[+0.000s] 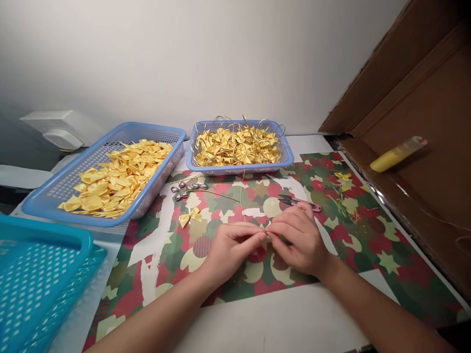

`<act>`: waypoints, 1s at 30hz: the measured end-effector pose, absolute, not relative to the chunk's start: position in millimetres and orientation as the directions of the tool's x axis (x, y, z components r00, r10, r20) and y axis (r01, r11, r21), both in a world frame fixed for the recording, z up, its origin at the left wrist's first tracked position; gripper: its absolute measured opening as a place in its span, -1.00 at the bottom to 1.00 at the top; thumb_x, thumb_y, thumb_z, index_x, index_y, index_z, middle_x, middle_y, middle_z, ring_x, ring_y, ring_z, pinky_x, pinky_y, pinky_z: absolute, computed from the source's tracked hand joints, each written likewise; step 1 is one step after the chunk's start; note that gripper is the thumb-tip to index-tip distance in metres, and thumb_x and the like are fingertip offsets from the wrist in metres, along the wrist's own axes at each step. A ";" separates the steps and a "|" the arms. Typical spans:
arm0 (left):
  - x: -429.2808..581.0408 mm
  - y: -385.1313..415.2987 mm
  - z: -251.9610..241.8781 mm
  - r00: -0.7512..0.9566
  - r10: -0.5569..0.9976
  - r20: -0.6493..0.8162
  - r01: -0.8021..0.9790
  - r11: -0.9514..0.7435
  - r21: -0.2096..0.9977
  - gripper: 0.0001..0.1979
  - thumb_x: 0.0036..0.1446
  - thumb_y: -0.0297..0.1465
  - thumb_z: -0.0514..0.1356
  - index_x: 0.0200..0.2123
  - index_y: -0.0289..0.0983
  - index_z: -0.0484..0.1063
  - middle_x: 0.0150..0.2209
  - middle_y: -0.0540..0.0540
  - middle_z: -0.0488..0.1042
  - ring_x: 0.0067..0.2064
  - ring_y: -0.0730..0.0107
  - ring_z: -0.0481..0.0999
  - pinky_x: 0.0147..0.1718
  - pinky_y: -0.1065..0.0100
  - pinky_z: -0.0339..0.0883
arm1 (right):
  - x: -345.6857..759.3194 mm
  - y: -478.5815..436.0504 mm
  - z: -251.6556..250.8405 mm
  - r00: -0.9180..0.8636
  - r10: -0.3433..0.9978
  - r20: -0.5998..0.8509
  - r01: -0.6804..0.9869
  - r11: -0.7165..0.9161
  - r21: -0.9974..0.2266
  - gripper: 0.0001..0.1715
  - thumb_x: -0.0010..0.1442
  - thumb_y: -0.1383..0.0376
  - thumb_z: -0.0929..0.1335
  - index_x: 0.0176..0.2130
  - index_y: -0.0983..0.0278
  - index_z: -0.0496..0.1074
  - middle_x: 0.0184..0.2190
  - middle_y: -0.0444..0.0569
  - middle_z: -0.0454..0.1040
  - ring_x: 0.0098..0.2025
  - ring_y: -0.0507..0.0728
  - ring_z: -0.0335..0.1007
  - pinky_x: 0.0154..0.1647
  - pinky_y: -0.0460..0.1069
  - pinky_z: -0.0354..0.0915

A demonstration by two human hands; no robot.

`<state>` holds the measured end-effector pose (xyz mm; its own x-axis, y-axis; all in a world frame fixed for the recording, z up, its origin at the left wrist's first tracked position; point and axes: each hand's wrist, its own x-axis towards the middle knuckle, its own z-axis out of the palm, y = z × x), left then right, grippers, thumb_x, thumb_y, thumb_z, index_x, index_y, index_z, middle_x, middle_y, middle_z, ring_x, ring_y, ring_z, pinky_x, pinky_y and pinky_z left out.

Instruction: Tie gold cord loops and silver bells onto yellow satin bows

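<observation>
Over the patterned paper, my left hand [235,245] and my right hand [298,238] meet fingertip to fingertip, both closed in a pinch. A thin gold cord [241,193] runs down to my fingers, which pinch it; its end is hidden between them. Left of my left hand lies a single yellow ribbon bow [190,216]. Behind it sits a small cluster of silver bells or beads [184,190], with another length of gold cord beside them. Small scissors [311,206] with pink handles lie just behind my right hand, partly covered by it.
A blue basket [147,213] of yellow bows stands at the left; a second blue basket [239,170] holds bows with gold cord loops. At the near left is a turquoise basket [86,235]. Cord scraps [346,203] lie right. A cardboard wall [423,108] bears a yellow-filled tube [397,154].
</observation>
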<state>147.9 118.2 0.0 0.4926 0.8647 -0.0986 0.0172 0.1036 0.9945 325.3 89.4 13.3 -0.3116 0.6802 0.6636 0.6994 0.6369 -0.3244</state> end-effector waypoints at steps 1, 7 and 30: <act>148.5 116.8 1.0 0.501 0.862 -0.078 0.040 0.067 0.997 -0.81 0.10 -0.34 0.27 -0.45 -0.31 0.62 -0.46 -0.11 0.56 -0.43 0.40 0.44 -0.44 0.40 0.30 | 325.5 89.7 12.4 -0.320 0.686 0.654 0.695 0.639 -0.330 -0.87 0.22 0.46 0.30 -0.34 0.28 0.40 -0.42 -0.11 0.49 -0.34 0.06 0.28 -0.22 0.07 0.04; 147.4 114.3 -2.3 0.509 0.857 -0.079 0.011 0.085 0.996 -0.83 0.11 -0.34 0.27 -0.45 -0.32 0.56 -0.44 -0.12 0.57 -0.43 0.40 0.45 -0.45 0.41 0.32 | 328.6 91.7 9.3 -0.274 0.851 0.448 0.544 0.521 -0.658 -0.93 0.28 0.39 0.30 -0.24 0.24 0.38 -0.32 -0.10 0.47 -0.23 0.07 0.27 -0.16 0.04 0.13; 147.5 116.4 -1.9 0.472 0.881 0.036 -0.039 -0.020 0.999 -0.77 0.15 -0.49 0.05 -0.56 -0.27 0.26 -0.45 -0.02 0.39 -0.40 0.44 0.35 -0.38 0.39 0.24 | 323.5 85.3 8.2 -0.263 0.845 0.466 0.549 0.528 -0.648 -0.89 0.30 0.41 0.27 -0.31 0.26 0.23 -0.36 -0.10 0.33 -0.25 0.08 0.20 -0.19 0.03 0.11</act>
